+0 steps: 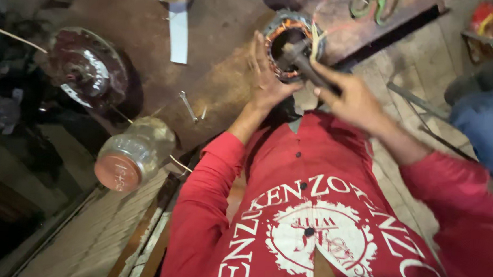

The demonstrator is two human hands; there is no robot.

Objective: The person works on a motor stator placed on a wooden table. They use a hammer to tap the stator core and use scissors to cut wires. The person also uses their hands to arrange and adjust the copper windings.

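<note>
Left hand [268, 79] spread flat, fingers splayed; right hand [350, 96] curled in a grip

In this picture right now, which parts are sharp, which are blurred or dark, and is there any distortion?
Head view: the left hand, the right hand and the ring-shaped motor stator are lit and fairly sharp; the dark tool is slightly smeared; the left edge is in deep shadow; the plastic jar looks soft; the wide lens stretches the red shirt near the bottom.
</note>
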